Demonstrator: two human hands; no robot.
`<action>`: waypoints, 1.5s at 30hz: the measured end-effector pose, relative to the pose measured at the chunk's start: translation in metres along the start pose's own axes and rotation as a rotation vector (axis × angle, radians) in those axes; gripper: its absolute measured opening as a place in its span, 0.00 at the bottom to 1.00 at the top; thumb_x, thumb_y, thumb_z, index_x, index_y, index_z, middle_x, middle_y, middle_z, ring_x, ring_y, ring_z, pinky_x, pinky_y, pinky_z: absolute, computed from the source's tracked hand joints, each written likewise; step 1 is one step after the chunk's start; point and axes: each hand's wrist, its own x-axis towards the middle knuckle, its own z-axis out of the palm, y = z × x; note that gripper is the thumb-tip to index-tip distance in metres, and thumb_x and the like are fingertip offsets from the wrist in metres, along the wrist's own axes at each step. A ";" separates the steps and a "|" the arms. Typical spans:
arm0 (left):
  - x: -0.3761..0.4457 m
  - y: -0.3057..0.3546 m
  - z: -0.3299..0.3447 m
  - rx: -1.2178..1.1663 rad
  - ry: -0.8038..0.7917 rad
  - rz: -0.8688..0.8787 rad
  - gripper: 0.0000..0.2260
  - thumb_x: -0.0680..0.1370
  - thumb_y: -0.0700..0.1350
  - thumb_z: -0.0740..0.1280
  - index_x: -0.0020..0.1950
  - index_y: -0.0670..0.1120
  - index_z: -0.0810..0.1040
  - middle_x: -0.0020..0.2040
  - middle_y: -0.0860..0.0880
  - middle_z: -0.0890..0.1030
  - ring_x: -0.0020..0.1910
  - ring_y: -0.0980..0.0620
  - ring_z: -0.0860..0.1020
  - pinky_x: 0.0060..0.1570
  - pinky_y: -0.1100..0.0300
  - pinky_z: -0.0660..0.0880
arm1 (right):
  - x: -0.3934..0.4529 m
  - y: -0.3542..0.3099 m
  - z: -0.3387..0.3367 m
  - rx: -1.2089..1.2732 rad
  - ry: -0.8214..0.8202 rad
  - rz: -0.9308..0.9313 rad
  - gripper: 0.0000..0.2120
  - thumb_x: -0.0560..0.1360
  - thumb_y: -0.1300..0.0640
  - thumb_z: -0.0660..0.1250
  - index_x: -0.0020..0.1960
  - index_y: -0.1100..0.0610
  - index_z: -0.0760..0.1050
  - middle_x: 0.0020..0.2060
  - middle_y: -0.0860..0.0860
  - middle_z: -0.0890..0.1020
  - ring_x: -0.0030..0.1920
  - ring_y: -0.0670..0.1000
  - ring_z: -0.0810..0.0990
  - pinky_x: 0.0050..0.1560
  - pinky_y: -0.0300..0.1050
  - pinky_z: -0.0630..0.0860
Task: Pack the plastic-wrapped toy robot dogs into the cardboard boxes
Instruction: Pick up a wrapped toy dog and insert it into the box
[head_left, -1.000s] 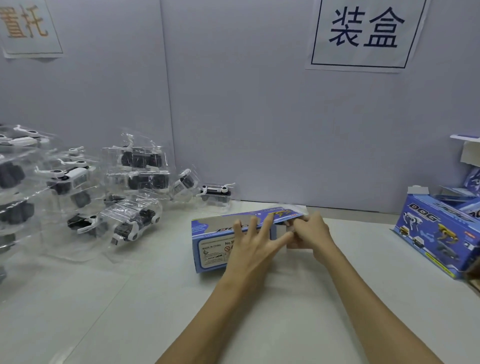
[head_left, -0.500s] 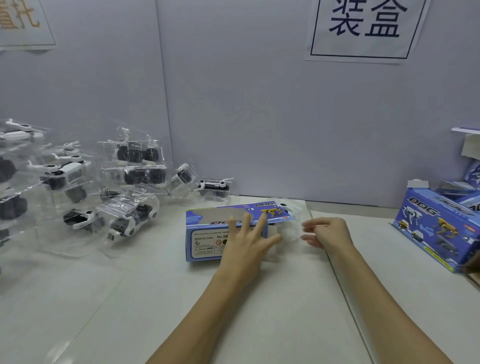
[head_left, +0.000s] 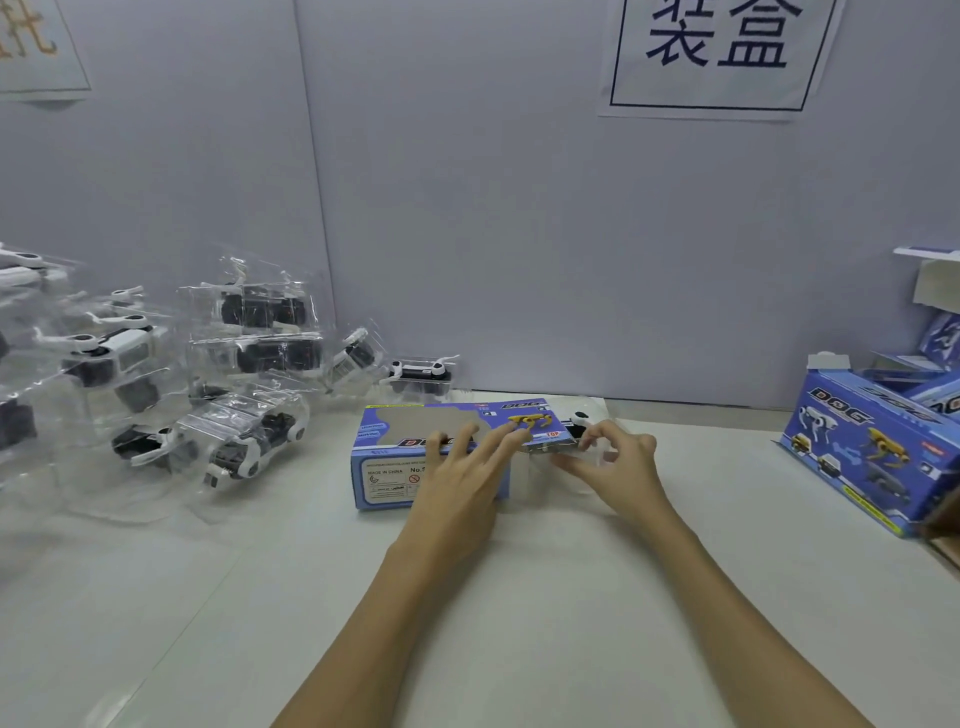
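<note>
fingers of the left hand (head_left: 457, 483) press flat on the blue box (head_left: 415, 457); right hand (head_left: 618, 467) pinches what looks like its end flap (blurred) just beside.

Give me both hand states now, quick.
Left hand: open, fingers flat on the blue box.
Right hand: fingers curled at the box's open end; grip unclear.

Bench, wall panels and two paper signs

A pale, off-white bench (head_left: 519, 623) runs up to a grey-lilac wall (head_left: 519, 234) made of panels, with a vertical seam (head_left: 317, 208) left of the middle. High on that wall, to the right of the seam, hangs a white paper sign (head_left: 719, 57) with dark blue characters inside a thin dark frame. Far left of the seam, at the picture's upper corner, another white sign (head_left: 36, 52) shows orange characters, cut off by the edge.
</note>
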 end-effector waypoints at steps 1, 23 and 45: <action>0.000 0.000 0.001 -0.012 0.003 0.012 0.40 0.71 0.36 0.65 0.80 0.57 0.59 0.82 0.60 0.60 0.75 0.46 0.63 0.71 0.48 0.57 | -0.001 -0.002 0.001 0.007 0.004 0.032 0.19 0.64 0.46 0.85 0.46 0.51 0.79 0.60 0.57 0.68 0.53 0.48 0.80 0.51 0.39 0.80; -0.015 -0.045 -0.001 -0.167 0.005 -0.424 0.38 0.68 0.74 0.71 0.76 0.69 0.66 0.79 0.56 0.62 0.81 0.43 0.53 0.71 0.26 0.52 | -0.034 -0.026 0.021 0.063 0.100 0.097 0.19 0.64 0.41 0.84 0.44 0.49 0.79 0.51 0.48 0.66 0.51 0.55 0.79 0.48 0.44 0.77; -0.012 -0.034 -0.003 -0.336 0.258 -0.360 0.40 0.67 0.54 0.78 0.76 0.62 0.67 0.72 0.57 0.69 0.69 0.44 0.66 0.58 0.43 0.63 | -0.050 -0.071 0.018 0.707 -0.107 -0.021 0.15 0.81 0.68 0.59 0.64 0.60 0.78 0.52 0.52 0.89 0.56 0.50 0.87 0.52 0.36 0.77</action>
